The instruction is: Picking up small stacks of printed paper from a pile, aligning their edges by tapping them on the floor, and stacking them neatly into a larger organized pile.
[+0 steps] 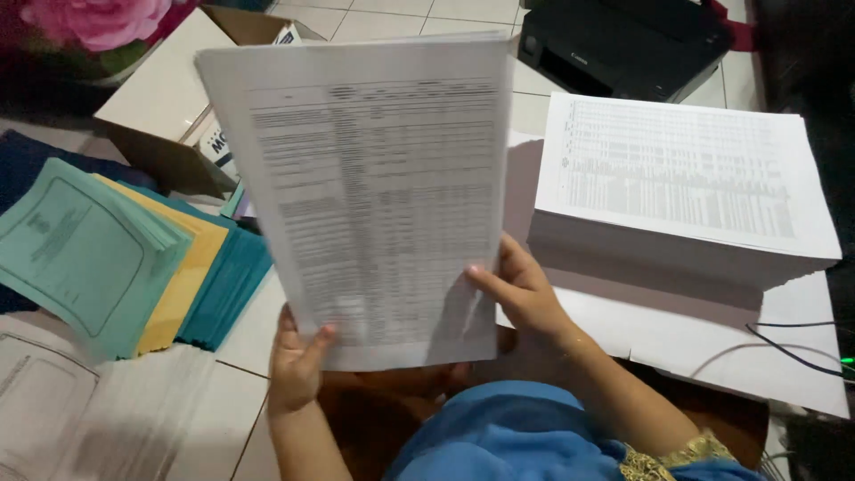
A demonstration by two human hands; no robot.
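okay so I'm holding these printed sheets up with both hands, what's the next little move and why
Probably tap the sheets square, then lay them on the tall white stack at your right: left hand and right hand grip only the bottom edge, and that stack shows similar printed tables.

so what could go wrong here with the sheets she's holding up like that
1. The printed sheets are held only at the bottom edge by the left hand and right hand, so they could flop over or slip out of the grip.
2. The tall paper stack beside them looks easy to knock askew.
3. A black cable lies over the loose white sheet and might snag.
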